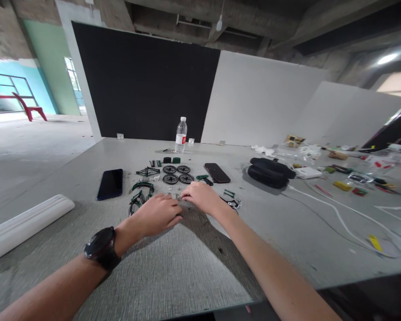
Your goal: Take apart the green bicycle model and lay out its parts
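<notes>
My left hand (pixel 158 214), with a black watch (pixel 102 247) on its wrist, is low over the table. Its fingers are loosely extended and the thumb stands apart. Close to its fingertips, my right hand (pixel 200 196) has its fingers bent together and pointing down; whatever they pinch is hidden. Tiny pale parts (pixel 174 189) lie just beyond both hands. Small spoked toy wheels (pixel 170 179) stand in a group behind them. Dark green curved pieces (pixel 143 185) and a black frame piece (pixel 148 171) lie left of the wheels. A chain-like part (pixel 235 203) is partly covered by my right forearm.
Phones (pixel 110 183) (pixel 217 172) flank the parts. A water bottle (pixel 181 136) stands upright behind, before a black panel (pixel 147 84). To the right are a black case (pixel 269 173), white cables (pixel 334 209) and assorted clutter. A long white object (pixel 30 227) lies left.
</notes>
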Action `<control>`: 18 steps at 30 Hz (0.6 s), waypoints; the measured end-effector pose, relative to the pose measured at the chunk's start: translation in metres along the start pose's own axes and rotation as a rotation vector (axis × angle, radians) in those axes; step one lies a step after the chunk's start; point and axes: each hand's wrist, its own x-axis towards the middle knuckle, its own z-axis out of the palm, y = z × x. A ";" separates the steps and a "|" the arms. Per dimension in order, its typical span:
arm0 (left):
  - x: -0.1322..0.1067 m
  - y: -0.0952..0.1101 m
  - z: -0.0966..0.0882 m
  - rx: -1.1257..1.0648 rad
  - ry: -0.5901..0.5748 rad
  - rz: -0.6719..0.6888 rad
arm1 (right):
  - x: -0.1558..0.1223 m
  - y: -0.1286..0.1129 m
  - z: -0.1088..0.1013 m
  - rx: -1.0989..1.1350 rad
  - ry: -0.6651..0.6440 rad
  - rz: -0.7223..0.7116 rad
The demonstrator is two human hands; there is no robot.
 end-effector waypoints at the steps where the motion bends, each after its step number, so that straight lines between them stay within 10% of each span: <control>1: 0.000 0.000 0.000 -0.001 0.001 0.002 | 0.000 0.000 0.000 0.005 0.001 0.000; 18: -0.001 -0.001 0.000 0.010 0.031 0.023 | -0.035 0.057 -0.048 0.102 0.234 0.409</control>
